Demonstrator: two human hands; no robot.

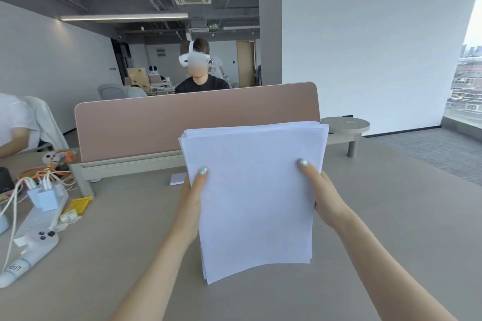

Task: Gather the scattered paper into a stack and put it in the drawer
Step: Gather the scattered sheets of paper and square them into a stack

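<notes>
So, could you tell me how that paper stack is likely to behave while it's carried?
The paper stack is probably floppy: its unsupported bottom edge curves. Sheets may well slide apart, since the top edges are already fanned. The left hand and right hand pinching both sides likely keep it steady.

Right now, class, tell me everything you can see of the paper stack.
The paper stack is plain white sheets, blank on the side facing us, roughly squared, edges slightly fanned at top and bottom. It is held upright above the desk, left hand and right hand gripping its side edges, thumbs on the front.
</notes>
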